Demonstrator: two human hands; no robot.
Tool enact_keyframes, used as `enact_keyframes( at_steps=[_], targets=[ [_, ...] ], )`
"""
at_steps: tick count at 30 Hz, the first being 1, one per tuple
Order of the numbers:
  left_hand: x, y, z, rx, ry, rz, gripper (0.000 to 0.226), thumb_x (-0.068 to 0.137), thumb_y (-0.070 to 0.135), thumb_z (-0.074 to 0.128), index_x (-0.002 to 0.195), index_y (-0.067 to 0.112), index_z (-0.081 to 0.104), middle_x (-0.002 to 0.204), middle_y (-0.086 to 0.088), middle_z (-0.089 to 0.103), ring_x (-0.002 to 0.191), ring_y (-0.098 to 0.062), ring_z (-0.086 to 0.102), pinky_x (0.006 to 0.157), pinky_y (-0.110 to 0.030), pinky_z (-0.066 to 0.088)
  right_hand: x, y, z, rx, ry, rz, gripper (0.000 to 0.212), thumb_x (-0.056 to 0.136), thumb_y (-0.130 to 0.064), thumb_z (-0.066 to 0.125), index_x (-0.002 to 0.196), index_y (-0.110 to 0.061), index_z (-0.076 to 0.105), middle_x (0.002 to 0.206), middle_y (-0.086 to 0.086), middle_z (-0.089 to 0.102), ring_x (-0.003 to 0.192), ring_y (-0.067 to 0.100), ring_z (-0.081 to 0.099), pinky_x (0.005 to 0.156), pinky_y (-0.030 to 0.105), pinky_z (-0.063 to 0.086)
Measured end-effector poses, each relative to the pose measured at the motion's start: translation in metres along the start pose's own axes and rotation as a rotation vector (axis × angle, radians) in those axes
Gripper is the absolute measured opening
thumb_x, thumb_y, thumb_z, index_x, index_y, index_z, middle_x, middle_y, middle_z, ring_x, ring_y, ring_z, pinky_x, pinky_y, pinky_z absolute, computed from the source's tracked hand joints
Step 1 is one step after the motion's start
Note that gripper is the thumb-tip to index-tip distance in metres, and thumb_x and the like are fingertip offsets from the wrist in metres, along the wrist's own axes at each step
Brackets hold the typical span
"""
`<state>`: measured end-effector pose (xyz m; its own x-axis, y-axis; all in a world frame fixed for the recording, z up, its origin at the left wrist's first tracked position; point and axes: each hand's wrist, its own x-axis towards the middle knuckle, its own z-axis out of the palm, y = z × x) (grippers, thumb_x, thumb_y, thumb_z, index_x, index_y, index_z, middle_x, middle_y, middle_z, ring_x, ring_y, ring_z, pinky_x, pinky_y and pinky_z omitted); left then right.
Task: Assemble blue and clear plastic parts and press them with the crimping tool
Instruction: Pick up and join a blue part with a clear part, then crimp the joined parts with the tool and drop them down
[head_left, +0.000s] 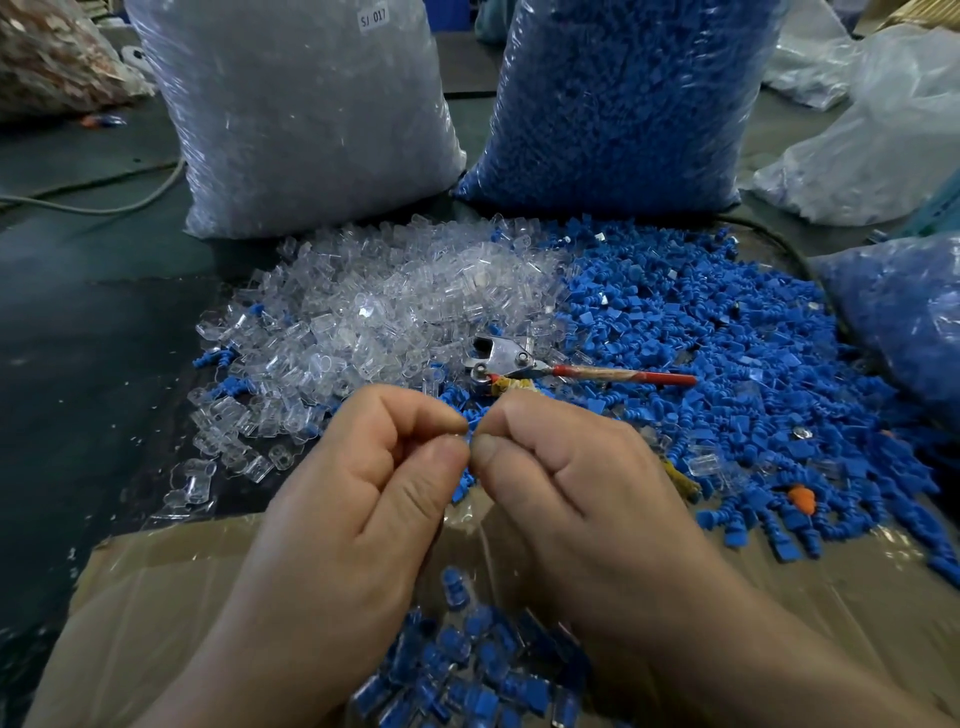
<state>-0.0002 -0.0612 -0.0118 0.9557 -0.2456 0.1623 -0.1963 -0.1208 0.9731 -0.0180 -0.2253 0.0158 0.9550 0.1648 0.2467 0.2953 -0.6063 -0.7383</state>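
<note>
Both hands up over the box edge. Left hand (363, 467) and right hand (576, 467) are each pinched thumb to forefinger, other fingers curled in. The tips meet on a blue part (471, 425), of which only a sliver shows. Can't tell if a clear piece is in the pinch too.

Crimper (511, 361) lies loose just beyond my fingers, on the seam between the clear pile (374, 312) and the blue pile (727, 338), red handle pointing right.

Clear bag (296, 114) and blue bag (623, 98) stand behind the piles. Assembled pieces (467, 670) sit in the box (156, 597) under my wrists.
</note>
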Motion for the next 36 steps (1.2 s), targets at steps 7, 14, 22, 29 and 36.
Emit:
enact_keyframes(
  at_steps=[7,14,22,29,36],
  targets=[
    [-0.003,0.003,-0.006,-0.158,-0.048,-0.016,0.043,0.07,0.069,0.074,0.093,0.033,0.071,0.058,-0.009,0.063,0.047,-0.015,0.06,0.044,-0.025,0.048,-0.002,-0.002,0.0,0.024,-0.017,0.004,0.021,0.091,-0.033,0.048,0.074,-0.022,0.052,0.071,-0.009,0.057,0.065,0.009,0.054,0.053,0.022,0.04],
    [-0.001,0.002,-0.012,0.11,-0.017,0.242,0.024,0.085,0.06,0.066,0.1,0.041,0.069,0.091,0.003,0.072,0.071,-0.021,0.07,0.061,-0.044,0.06,0.001,-0.005,-0.005,0.767,-0.243,0.468,0.021,0.077,-0.03,0.052,0.058,-0.022,0.056,0.051,-0.004,0.046,0.046,0.01,0.039,0.041,0.023,0.03],
    [-0.002,0.001,-0.003,-0.294,0.02,0.022,0.038,0.07,0.056,0.083,0.092,0.027,0.074,0.067,-0.013,0.069,0.054,-0.021,0.067,0.052,-0.03,0.055,-0.002,0.005,-0.006,-0.061,0.067,-0.14,0.022,0.091,-0.031,0.051,0.073,-0.02,0.057,0.065,-0.012,0.05,0.064,0.008,0.05,0.056,0.019,0.035],
    [0.005,0.003,-0.031,0.031,-0.196,-0.147,0.027,0.064,0.048,0.073,0.08,0.027,0.073,0.059,-0.01,0.067,0.05,-0.016,0.062,0.047,-0.024,0.05,-0.001,0.01,-0.011,-0.291,-0.181,-0.189,0.035,0.093,-0.046,0.042,0.071,-0.02,0.052,0.064,-0.008,0.05,0.061,0.012,0.049,0.056,0.037,0.042],
    [0.005,0.007,-0.037,0.627,-0.447,-0.11,0.032,0.067,0.056,0.058,0.097,0.045,0.061,0.072,0.014,0.07,0.056,-0.006,0.062,0.055,-0.026,0.052,-0.002,0.012,0.006,-0.527,-0.241,-0.055,0.027,0.093,-0.056,0.038,0.109,-0.035,0.038,0.094,-0.008,0.052,0.08,0.024,0.056,0.061,0.037,0.042]
  ],
)
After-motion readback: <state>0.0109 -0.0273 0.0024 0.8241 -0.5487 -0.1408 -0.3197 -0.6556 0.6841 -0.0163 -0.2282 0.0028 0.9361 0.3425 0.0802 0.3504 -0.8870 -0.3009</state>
